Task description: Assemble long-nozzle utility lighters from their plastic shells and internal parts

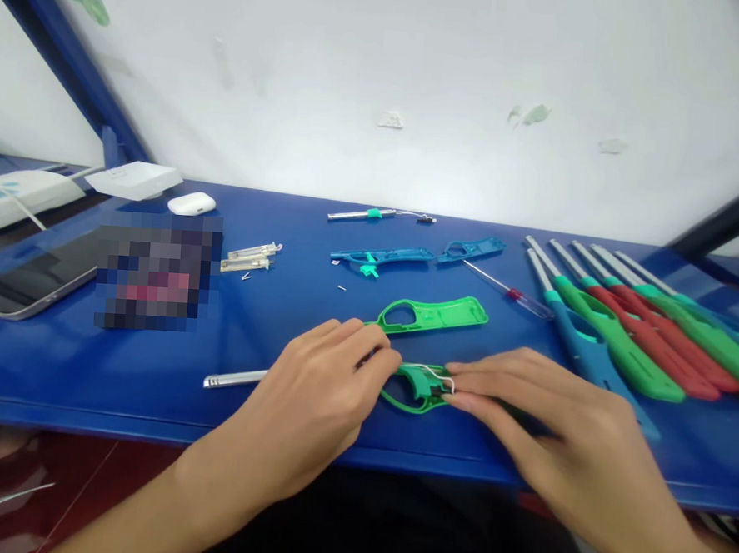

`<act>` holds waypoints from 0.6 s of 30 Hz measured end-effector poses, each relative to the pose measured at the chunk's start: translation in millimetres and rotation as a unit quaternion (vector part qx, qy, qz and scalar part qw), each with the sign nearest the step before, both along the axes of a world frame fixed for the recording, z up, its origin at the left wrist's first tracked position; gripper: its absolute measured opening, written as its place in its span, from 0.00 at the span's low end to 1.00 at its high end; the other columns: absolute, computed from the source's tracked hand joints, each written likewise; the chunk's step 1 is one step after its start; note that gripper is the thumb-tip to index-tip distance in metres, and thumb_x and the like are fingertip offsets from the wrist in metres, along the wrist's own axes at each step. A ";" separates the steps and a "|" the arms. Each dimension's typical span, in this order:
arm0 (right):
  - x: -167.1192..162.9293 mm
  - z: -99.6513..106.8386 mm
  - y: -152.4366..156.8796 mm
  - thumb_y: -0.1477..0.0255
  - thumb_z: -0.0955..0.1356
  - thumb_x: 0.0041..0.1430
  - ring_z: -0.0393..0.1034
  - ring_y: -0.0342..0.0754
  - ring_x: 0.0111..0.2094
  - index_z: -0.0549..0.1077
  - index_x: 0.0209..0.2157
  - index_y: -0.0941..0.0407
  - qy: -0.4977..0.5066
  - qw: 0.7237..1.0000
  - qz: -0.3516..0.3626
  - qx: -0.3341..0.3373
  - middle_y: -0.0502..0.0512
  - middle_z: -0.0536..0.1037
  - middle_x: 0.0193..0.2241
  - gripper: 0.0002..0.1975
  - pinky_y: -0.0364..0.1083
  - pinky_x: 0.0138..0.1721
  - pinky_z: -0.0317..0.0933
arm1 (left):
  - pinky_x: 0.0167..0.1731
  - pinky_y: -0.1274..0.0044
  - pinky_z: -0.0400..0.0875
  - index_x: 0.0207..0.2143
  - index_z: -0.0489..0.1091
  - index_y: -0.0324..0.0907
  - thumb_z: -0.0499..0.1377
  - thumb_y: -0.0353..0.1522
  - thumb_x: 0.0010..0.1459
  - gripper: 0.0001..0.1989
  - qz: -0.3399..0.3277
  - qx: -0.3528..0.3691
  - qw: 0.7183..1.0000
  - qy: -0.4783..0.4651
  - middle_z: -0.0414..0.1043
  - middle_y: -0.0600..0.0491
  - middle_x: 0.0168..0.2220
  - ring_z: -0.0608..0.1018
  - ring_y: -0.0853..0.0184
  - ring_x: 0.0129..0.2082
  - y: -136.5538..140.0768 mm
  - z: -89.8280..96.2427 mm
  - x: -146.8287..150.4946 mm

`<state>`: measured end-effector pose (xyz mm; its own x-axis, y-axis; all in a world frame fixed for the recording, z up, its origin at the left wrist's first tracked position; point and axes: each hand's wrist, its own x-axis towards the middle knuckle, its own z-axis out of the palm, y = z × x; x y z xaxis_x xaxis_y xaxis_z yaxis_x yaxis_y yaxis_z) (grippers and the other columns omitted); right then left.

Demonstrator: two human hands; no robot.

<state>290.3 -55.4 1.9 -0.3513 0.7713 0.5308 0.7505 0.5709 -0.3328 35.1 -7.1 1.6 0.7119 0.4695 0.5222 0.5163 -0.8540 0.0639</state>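
A green lighter half-shell (407, 402) lies near the table's front edge, with a teal trigger (424, 382) and a white wire (431, 369) inside it. My left hand (322, 378) is closed over the shell's left part, beside the metal tube (235, 378) that sticks out to the left. The fingertips of my right hand (542, 412) pinch at the shell's right part, by the looped wire; they hide what lies beneath them. Just behind my hands rests the other green half-shell (442, 313), its hollow side up.
Several assembled lighters (635, 326) lie at the right, next to a screwdriver (510, 292). Behind are blue half-shells (383, 256) and a loose metal tube (361, 215). Clear fuel tanks (249, 258), a phone (37, 277) and an earbud case (191, 204) are at the left.
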 end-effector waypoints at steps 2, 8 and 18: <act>-0.5 -0.4 -0.4 0.75 0.72 0.70 0.81 0.48 0.43 0.81 0.43 0.48 -0.003 1.000 -0.002 0.006 0.46 0.87 0.42 0.06 0.49 0.45 0.77 | 0.37 0.66 0.74 0.43 0.77 0.35 0.54 0.15 0.65 0.15 -0.005 0.021 1.000 0.007 0.81 0.47 0.42 0.79 0.58 0.37 -0.3 0.9 0.5; 1.6 -4.3 -1.1 0.76 0.72 0.71 0.79 0.46 0.46 0.80 0.45 0.48 -0.001 1.000 0.010 0.002 0.45 0.86 0.44 0.08 0.47 0.49 0.75 | 0.33 0.66 0.72 0.42 0.78 0.33 0.51 0.14 0.63 0.18 -0.008 0.063 0.998 0.027 0.81 0.45 0.41 0.81 0.57 0.37 -0.4 4.3 2.7; 3.9 -7.5 -3.3 0.80 0.71 0.70 0.77 0.45 0.47 0.81 0.49 0.48 0.011 1.000 0.023 0.000 0.46 0.85 0.47 0.13 0.46 0.51 0.73 | 0.52 0.59 0.76 0.54 0.75 0.32 0.56 0.27 0.74 0.12 -0.025 -0.008 0.999 -0.031 0.78 0.42 0.51 0.78 0.52 0.52 -22.6 4.9 8.1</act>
